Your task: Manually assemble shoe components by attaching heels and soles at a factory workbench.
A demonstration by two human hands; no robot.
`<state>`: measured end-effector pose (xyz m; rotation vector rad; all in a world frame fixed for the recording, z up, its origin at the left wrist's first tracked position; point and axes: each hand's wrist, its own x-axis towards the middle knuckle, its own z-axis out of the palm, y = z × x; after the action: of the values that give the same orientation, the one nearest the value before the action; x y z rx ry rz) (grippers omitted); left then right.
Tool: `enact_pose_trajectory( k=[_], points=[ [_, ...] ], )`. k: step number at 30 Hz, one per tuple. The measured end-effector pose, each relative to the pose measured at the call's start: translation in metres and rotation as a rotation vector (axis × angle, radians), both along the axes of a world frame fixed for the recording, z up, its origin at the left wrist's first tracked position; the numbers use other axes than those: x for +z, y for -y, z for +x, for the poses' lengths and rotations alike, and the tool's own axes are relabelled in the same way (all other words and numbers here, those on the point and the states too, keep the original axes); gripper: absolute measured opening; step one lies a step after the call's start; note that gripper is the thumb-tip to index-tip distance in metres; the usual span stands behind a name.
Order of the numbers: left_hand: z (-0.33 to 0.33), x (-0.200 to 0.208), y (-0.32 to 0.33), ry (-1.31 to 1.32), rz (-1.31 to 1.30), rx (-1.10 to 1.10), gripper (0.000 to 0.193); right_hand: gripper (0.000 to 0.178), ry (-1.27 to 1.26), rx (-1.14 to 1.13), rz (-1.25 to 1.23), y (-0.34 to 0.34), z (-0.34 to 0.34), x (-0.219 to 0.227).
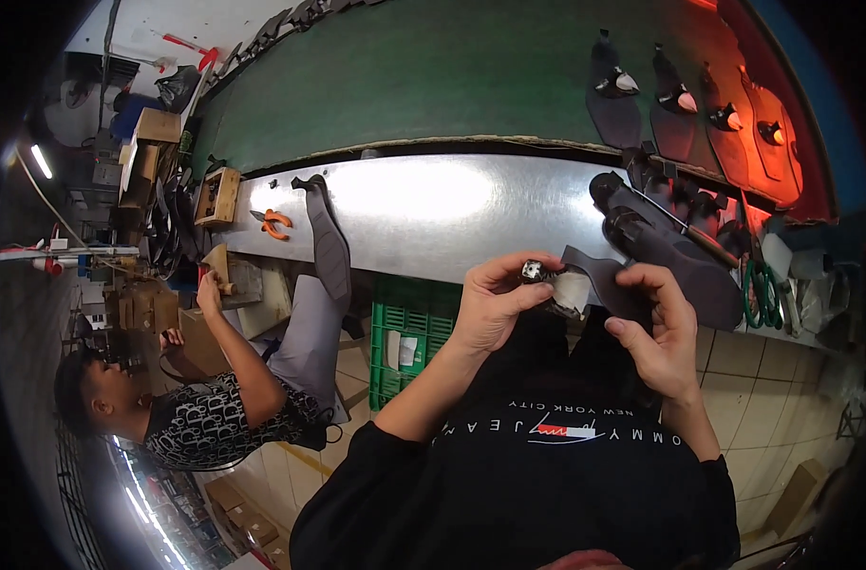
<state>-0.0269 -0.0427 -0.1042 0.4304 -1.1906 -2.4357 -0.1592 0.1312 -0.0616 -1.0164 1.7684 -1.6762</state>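
Note:
Close in front of my body, a dark grey shoe sole (pixel 599 275) is held between my hands. My left hand (pixel 499 299) is closed, with thumb and finger pinching a small shiny black-and-white piece (pixel 534 272) at the sole's left end. Beside that piece is a whitish patch (pixel 572 289). My right hand (pixel 663 323) curls its fingers on the sole's right side, thumb bent toward it; part of the sole is hidden by this hand.
More dark soles (pixel 675 252) are piled on the metal bench (pixel 452 204) at right, near green-handled scissors (pixel 762 293). Orange-handled pliers (pixel 273 224) and a single sole (pixel 327 242) lie left. Soles with pointed pieces (pixel 615 95) rest on the green belt (pixel 433 85). A co-worker (pixel 234 408) sits left.

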Motion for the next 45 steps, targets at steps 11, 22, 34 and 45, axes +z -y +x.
enact_pose_trajectory(
  k=[11,22,34,45],
  points=[
    [0.0,0.002,-0.003,-0.022,-0.056,-0.028,0.034,0.046,-0.054,0.037,-0.056,-0.003,0.007,-0.006],
    [0.001,-0.001,-0.004,-0.045,-0.061,-0.064,0.033,0.046,-0.03,0.047,-0.055,-0.004,0.012,-0.01],
    [0.004,0.0,0.001,-0.021,-0.149,-0.081,0.033,0.047,-0.08,0.062,0.021,-0.005,0.011,0.003],
    [0.004,0.011,0.004,-0.089,-0.435,-0.086,0.032,0.046,-0.292,0.048,0.032,-0.002,0.009,0.008]
  ],
)
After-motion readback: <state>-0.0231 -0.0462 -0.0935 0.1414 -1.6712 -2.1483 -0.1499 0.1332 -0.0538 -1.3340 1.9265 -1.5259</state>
